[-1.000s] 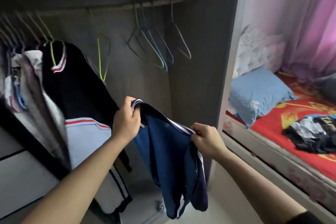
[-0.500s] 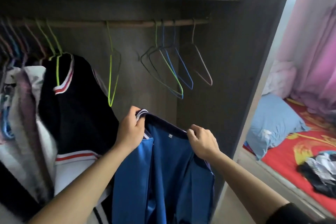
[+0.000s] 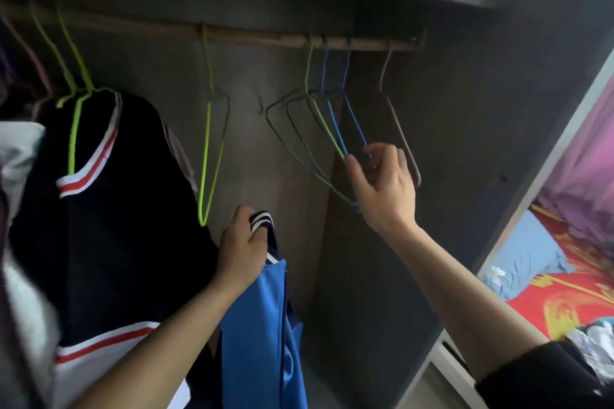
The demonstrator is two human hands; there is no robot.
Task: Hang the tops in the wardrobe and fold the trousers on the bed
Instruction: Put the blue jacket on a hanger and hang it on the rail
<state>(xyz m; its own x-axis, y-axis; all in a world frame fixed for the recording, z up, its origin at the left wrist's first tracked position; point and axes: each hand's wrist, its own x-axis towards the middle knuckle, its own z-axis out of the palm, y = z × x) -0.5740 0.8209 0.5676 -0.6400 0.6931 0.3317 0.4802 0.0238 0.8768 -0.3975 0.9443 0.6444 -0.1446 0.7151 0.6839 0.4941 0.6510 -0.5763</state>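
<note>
Blue top (image 3: 262, 315) hung gripped in left hand (image 3: 242, 252); right hand (image 3: 382, 183), nearer, fingers loosely open at blue hanger (image 3: 335, 123).

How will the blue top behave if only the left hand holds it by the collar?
The blue top is probably floppy: it hangs straight down in loose folds from the left hand. Its cloth has a sheen, so it may slip on a thin wire hanger. It seems light, since one hand carries it.
</note>
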